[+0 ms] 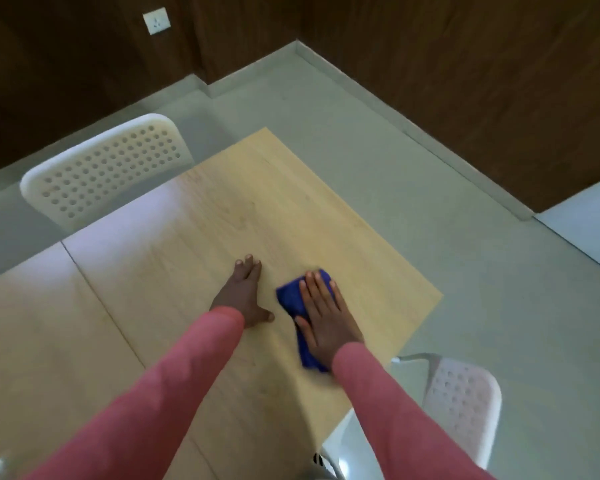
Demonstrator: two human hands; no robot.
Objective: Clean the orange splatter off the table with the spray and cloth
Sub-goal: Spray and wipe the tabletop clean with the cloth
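Your right hand (321, 315) lies flat on the blue cloth (293, 299), fingers (312, 289) straight and close together, pressing it onto the counter (174, 265). The cloth sticks out left of those fingers and back under your wrist. Just left of it, your left hand (239, 294) rests palm-down on the bare counter, fingers together, thumb splayed toward the cloth. Both sleeves (146, 393) are pink. No orange splatter shows clearly around your fingers. Right of your right arm stands a white chair (465, 403); beyond your left fingertips, another perforated chair (108, 168) sits at the counter's far edge.
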